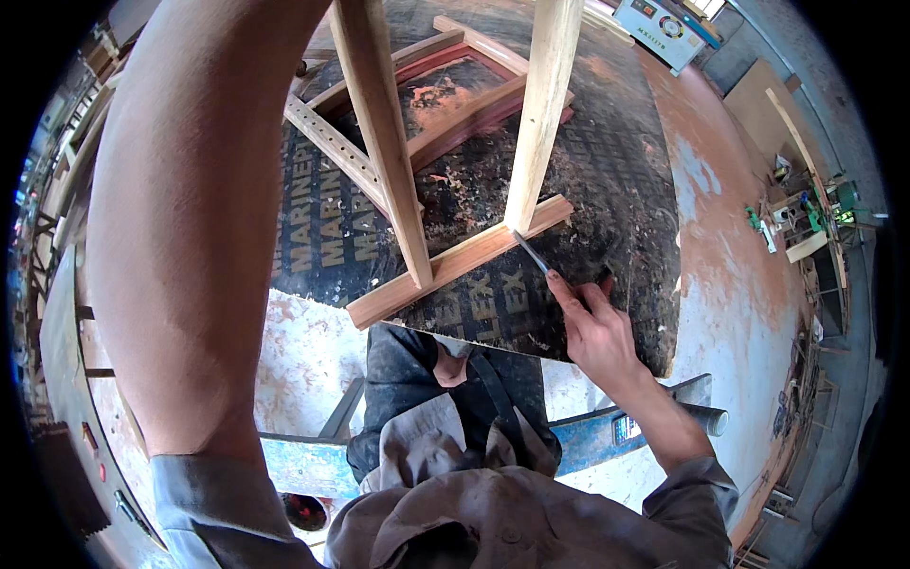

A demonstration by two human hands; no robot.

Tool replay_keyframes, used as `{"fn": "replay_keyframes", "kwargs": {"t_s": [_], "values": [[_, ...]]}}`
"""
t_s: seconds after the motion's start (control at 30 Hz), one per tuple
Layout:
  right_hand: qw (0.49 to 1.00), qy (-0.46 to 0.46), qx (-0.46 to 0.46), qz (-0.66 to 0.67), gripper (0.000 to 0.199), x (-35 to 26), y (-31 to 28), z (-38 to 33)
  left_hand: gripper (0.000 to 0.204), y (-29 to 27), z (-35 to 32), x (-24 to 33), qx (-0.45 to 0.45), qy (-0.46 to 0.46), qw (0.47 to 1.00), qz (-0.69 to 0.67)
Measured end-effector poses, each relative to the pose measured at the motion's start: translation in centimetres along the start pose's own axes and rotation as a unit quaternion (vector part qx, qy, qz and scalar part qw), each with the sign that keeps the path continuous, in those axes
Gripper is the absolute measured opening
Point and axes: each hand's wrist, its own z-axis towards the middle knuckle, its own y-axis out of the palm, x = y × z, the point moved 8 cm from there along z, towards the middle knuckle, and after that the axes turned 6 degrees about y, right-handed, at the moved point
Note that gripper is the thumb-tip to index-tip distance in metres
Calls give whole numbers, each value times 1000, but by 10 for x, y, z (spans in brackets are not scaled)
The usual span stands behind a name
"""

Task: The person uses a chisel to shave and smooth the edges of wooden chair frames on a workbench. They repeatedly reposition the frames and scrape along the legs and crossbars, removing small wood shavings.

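My right hand is closed around a chisel, its forefinger laid along the narrow metal blade. The blade's tip touches the joint where a pale upright leg meets a reddish wooden rail. A second upright leg joins the same rail farther left. The rail lies aslant near the front edge of a dark printed board. My left arm reaches up past the top edge of the picture, so my left hand is out of sight.
Behind the legs, a reddish wooden frame lies on the board, beside a strip with a row of holes. Wood shavings are scattered about. A blue bench stands below, a blue-white machine far right. Clutter lines the right wall.
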Motion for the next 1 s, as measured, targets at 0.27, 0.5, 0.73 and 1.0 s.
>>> {"fn": "replay_keyframes", "kwargs": {"t_s": [0.27, 0.5, 0.73, 1.0], "values": [[1000, -10, 14, -16, 64, -2, -1, 1, 79, -3, -3, 8, -9, 1, 999, 39], [1000, -20, 3, -20, 64, -2, 2, -6, 78, -5, -11, 6, -2, 14, 1000, -3], [1000, -15, -3, 13, 63, -5, 19, 29, 76, -12, -6, 16, 14, -6, 1000, 9], [1000, 5, -13, -1, 64, -9, -21, 1, 76, -3, 7, 16, 16, 53, 997, 46]]}}
